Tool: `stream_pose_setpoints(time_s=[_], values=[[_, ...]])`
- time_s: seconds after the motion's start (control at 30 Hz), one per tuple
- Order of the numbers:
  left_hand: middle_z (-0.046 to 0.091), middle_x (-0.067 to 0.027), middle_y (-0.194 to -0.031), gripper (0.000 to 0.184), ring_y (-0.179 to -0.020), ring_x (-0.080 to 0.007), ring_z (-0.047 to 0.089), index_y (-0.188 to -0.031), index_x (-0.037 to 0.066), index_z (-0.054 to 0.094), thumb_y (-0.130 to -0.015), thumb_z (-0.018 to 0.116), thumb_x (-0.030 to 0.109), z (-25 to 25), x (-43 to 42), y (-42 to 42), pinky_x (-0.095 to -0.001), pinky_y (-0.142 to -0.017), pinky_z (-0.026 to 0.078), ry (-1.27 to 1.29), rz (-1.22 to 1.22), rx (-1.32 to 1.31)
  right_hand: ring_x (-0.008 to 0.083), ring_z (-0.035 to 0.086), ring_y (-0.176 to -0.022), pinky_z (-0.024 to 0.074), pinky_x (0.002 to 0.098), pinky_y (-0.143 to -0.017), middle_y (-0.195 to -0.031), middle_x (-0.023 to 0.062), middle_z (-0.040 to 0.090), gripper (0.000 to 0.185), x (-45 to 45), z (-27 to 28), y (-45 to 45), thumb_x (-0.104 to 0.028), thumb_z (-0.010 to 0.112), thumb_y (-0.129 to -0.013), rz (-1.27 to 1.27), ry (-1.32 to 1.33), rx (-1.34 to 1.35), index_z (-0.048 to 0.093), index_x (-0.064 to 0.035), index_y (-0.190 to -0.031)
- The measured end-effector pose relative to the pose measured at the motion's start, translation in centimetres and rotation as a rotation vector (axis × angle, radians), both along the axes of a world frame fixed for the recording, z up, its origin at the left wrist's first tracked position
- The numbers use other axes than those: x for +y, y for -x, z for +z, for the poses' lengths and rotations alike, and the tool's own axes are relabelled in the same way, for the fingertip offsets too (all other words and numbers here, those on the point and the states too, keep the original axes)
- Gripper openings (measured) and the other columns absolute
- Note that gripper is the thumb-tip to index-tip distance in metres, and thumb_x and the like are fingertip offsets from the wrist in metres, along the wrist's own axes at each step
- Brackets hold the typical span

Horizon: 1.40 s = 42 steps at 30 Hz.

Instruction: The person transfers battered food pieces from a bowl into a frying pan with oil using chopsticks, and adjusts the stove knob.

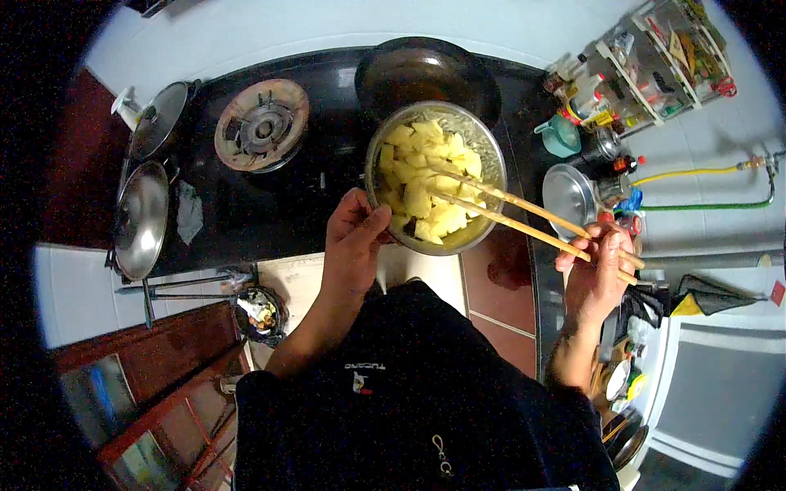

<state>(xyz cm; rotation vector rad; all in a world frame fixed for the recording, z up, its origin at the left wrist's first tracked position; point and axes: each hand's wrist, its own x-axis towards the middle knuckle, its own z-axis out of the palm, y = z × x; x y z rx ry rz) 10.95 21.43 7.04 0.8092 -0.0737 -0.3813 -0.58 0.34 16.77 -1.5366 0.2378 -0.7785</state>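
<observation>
Metal bowl (473,240) in left hand (354,227)

- The shirt (475,385) is black, its short sleeves (260,397) ending near the elbows.
- White lettering (365,367) on the front seems to read "TUCANO".
- Beside it sits a small white emblem (359,381) with a red touch.
- The left hand (358,222) and right hand (602,262) are bare.

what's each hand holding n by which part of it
Left hand: the metal bowl, by the left side of its rim. Right hand: two chopsticks, near the ends away from the bowl.
</observation>
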Motion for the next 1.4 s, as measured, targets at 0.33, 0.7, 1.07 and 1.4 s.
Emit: stream_pose_setpoints(time_s=[0.33,0.7,1.07,1.4], values=[[0.052,-0.0003,-0.076,0.014,-0.069,-0.0101,0.053,-0.074,0.009,0.041,-0.082,0.053,0.007,1.1,-0.4,0.3,-0.0268,-0.063,0.048,0.006,0.141,0.032,0.0192,0.053,-0.047,0.0474,0.0279,-0.044,-0.073,0.0128,0.052,0.027,-1.2,-0.9,-1.3,-0.023,0.046,-0.088,0.111,0.236,0.018,0.048,0.0037,-0.088],[0.048,0.0033,-0.070,0.015,-0.060,-0.0040,0.045,-0.074,0.010,0.041,-0.083,0.050,0.002,0.1,-2.9,1.9,-0.0183,-0.049,0.034,-0.092,0.265,0.076,0.0179,0.053,-0.049,0.0454,0.0261,-0.045,-0.071,0.0096,0.051,0.030,-5.1,-1.6,-1.9,-0.030,0.041,-0.090,0.108,-0.005,-0.050,0.046,-0.0001,-0.087],[0.050,0.0019,-0.074,0.014,-0.065,-0.0066,0.048,-0.074,0.010,0.042,-0.083,0.052,0.006,0.7,-4.1,2.0,-0.0207,-0.057,0.041,-0.096,0.275,0.038,0.0162,0.056,-0.048,0.0463,0.0244,-0.048,-0.066,0.0090,0.054,0.031,-2.9,-0.7,-1.3,-0.025,0.039,-0.091,0.190,0.054,0.182,0.050,0.0025,-0.081],[0.047,0.0005,-0.071,0.017,-0.065,-0.0067,0.047,-0.071,0.007,0.040,-0.082,0.053,0.007,-0.1,-1.0,-1.7,-0.0229,-0.061,0.044,-0.172,0.168,-0.100,0.0188,0.058,-0.048,0.0478,0.0255,-0.042,-0.062,0.0094,0.053,0.031,2.3,-1.9,-5.1,-0.027,0.038,-0.091,-0.013,-0.252,0.177,0.049,0.0008,-0.083]])
